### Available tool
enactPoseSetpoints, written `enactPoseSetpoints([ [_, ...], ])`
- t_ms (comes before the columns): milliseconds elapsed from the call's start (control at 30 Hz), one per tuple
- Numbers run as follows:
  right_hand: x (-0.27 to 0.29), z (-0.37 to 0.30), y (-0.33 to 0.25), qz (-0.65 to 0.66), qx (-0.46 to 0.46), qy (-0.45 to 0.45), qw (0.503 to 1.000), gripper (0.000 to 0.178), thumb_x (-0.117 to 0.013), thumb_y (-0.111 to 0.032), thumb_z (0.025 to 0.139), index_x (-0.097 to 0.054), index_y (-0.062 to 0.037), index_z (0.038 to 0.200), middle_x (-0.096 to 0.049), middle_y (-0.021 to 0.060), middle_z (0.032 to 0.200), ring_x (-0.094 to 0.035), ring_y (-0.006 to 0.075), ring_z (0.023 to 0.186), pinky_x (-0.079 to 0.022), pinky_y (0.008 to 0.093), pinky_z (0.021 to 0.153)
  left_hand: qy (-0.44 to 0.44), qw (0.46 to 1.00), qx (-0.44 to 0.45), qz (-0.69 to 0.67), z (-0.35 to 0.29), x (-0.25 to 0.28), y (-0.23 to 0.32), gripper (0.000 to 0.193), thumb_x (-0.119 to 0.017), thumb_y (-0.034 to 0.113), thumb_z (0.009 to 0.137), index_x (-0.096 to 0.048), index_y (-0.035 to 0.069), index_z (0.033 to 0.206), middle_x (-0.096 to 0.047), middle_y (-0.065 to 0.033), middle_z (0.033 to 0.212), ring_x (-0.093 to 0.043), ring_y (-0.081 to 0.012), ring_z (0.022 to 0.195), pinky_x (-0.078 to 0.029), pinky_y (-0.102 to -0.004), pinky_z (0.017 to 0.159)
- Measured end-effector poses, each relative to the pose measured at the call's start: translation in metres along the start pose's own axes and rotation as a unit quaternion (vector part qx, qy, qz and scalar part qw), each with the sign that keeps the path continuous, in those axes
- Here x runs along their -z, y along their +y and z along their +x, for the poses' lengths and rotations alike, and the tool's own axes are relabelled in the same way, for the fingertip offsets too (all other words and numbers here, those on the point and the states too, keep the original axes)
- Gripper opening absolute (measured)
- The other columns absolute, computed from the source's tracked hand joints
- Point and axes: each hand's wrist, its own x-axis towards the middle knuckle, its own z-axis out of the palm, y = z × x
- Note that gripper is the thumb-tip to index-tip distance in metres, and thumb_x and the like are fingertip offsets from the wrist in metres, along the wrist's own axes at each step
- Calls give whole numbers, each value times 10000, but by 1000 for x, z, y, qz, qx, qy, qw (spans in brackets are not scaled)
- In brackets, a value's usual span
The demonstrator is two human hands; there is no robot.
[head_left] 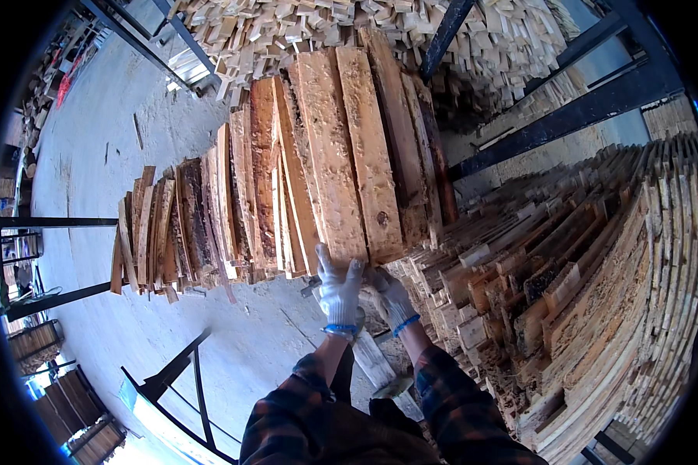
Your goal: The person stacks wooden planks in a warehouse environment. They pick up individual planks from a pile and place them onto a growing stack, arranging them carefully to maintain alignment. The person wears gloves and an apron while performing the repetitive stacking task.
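Note:
Long rough-sawn wooden planks lie side by side on a pile in front of me, their near ends toward me. At the near end of a wide pale plank (326,147) is my left hand (339,294), in a white knit glove with a blue cuff. Its thumb lies against the wood and another finger stretches up along it; the remaining fingers are partly hidden. My right hand (394,298), gloved the same way, is closed at the near end of the neighbouring plank (371,155). Its fingertips are hidden under the wood and slightly blurred.
Lower rows of boards (151,232) extend left. A tall stack of thin planks (589,287) rises close on my right. Behind is a big heap of cut wood (287,39). Dark metal beams (566,116) cross at upper right; a metal frame (178,380) stands at lower left.

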Motion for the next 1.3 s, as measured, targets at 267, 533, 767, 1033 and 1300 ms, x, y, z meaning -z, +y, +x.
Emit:
enactPoseSetpoints([
  [267,-23,4,-23,-420,52,58,904,504,-671,-432,905,-597,0,1153,-660,167,969,-624,277,891,-490,377,751,21,984,174,-7,0,1,39,799,-709,79,871,-286,143,1547,-652,-92,1150,-604,-135,889,-507,-252,758],
  [533,-58,-54,-50,-16,-97,-81,992,294,-726,-255,885,-604,-45,1050,-575,-12,726,-549,94,589,-440,251,498,-109,979,172,-18,14,58,98,846,-752,433,828,-374,61,1486,-628,-203,1223,-654,-173,930,-543,-271,764],
  [767,-78,-61,-25,51,-144,-135,979,298,-739,-195,853,-582,-18,1035,-609,62,734,-585,173,559,-479,314,491,-171,975,95,105,89,47,103,965,-811,331,772,-274,21,1512,-587,-222,1292,-643,-265,1056,-525,-290,859],
  [1033,-89,-108,-15,105,-192,-223,950,257,-685,-172,911,-635,10,1086,-688,104,827,-662,230,656,-534,356,569,-228,949,216,23,30,96,110,562,-730,228,850,-504,3,1313,-642,-174,1119,-668,-292,937,-584,-407,780],
  [1300,-35,-73,-92,-465,169,146,857,672,-790,-412,767,-550,-67,1292,-635,208,1139,-663,353,961,-546,423,804,-160,952,236,-114,7,66,45,298,-721,133,846,-630,-21,1084,-684,-92,954,-655,-182,833,-540,-293,735],
])
